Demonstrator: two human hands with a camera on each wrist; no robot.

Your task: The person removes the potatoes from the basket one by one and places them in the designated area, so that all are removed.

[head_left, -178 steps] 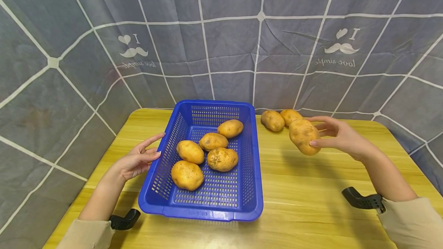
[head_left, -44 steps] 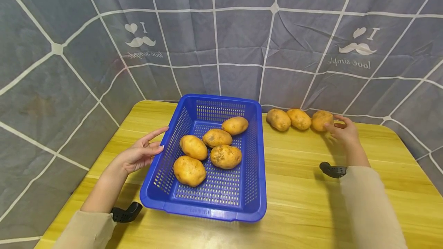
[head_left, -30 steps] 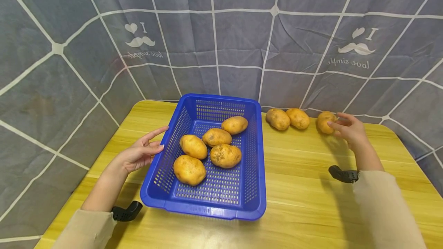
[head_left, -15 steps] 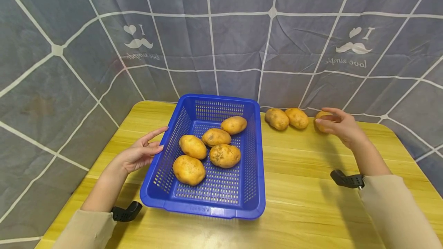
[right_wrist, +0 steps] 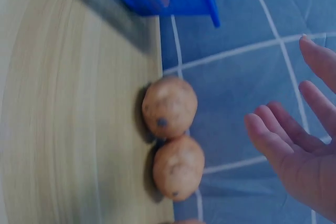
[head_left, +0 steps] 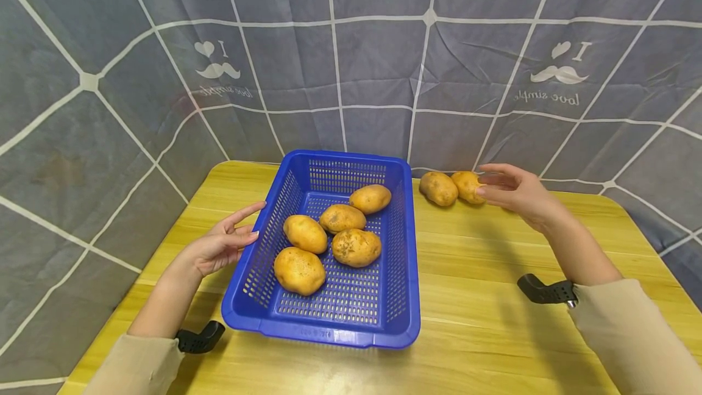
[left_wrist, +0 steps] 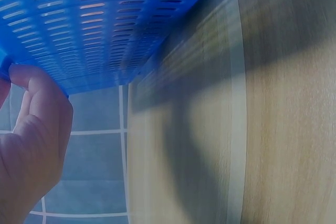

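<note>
A blue slotted basket (head_left: 403, 297) on the yellow wooden table (head_left: 493, 322) holds several potatoes, such as one (head_left: 298, 270) near its front. My left hand (head_left: 222, 245) rests with straight fingers against the basket's left wall (left_wrist: 105, 24); its fingers (left_wrist: 37, 129) touch the rim. My right hand (head_left: 507, 191) hovers open and empty at the back right, just right of two potatoes (head_left: 439, 188) (head_left: 467, 186) lying by the curtain. The right wrist view shows those potatoes (right_wrist: 169, 107) (right_wrist: 178, 167), the open palm (right_wrist: 294, 156) apart from them, and a sliver of a third at the bottom edge.
A grey curtain with white lines (head_left: 351, 66) closes off the table's back and sides. Black wrist mounts (head_left: 200, 337) (head_left: 545, 291) sit on both forearms. Bare tabletop lies right of and in front of the basket.
My right hand set a third potato beside the two at the back, let go, and has drifted left, empty, in front of it. The left hand and the basket have not moved.
</note>
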